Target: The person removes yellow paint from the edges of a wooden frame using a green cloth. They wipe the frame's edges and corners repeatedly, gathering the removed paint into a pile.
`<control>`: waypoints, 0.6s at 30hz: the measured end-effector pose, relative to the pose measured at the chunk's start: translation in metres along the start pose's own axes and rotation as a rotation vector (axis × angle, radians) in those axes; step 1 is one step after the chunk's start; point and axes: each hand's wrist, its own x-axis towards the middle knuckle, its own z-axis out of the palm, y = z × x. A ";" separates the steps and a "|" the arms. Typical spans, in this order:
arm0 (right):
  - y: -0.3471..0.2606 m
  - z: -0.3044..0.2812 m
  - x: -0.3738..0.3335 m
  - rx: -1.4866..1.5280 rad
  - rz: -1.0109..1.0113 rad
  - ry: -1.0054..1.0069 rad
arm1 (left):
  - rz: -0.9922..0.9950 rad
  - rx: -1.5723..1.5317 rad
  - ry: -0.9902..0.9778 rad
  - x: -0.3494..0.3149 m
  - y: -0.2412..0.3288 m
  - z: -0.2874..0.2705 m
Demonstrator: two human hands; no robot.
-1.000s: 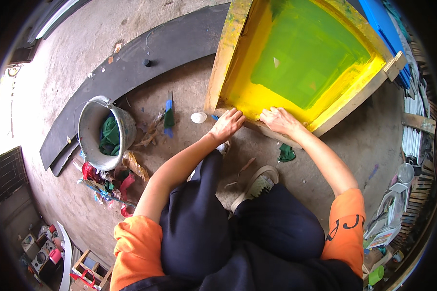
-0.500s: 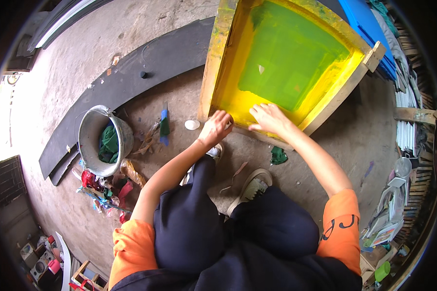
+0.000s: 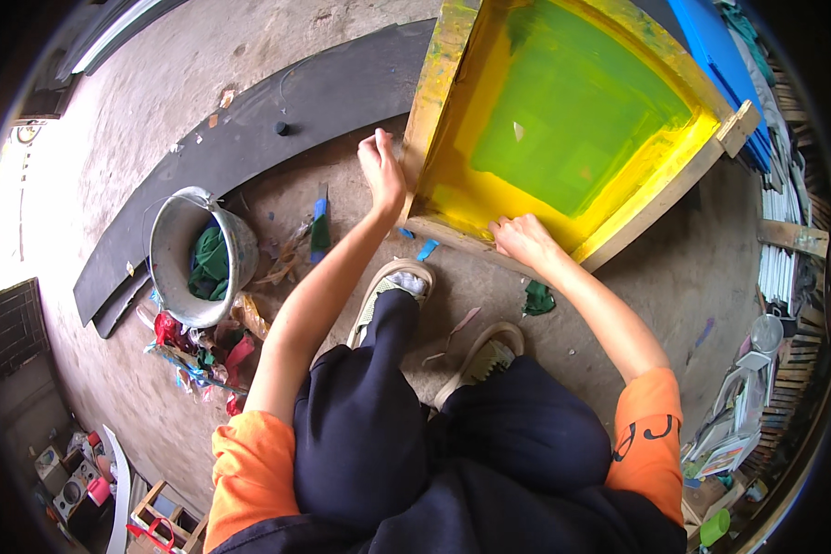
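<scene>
Right hand (image 3: 524,240) curled at near edge of frame (image 3: 651,205), grip unclear. Left hand (image 3: 382,174) curled beside left edge, can't tell if holding.

Grey bucket (image 3: 238,247) holding green cloth (image 3: 210,263), coloured scraps (image 3: 238,358) just beside

A large, paint-stained wooden frame (image 3: 437,88) sits right of and beyond the grey bucket (image 3: 243,247). Its screen (image 3: 452,196) is yellow around a broad green panel (image 3: 577,120), bearing one small pale fleck (image 3: 518,131). A short wooden block (image 3: 738,128) juts from the corner farthest right of the bucket.
</scene>
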 end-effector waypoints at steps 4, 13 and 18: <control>-0.015 -0.008 -0.004 0.029 0.046 -0.072 | -0.480 -0.083 -0.392 0.020 -0.015 -0.002; -0.001 -0.007 0.008 0.350 0.091 -0.225 | -0.457 0.029 -0.505 0.024 -0.019 -0.002; -0.036 0.003 0.046 0.645 0.288 0.206 | -0.571 -0.120 -0.501 0.014 -0.005 0.004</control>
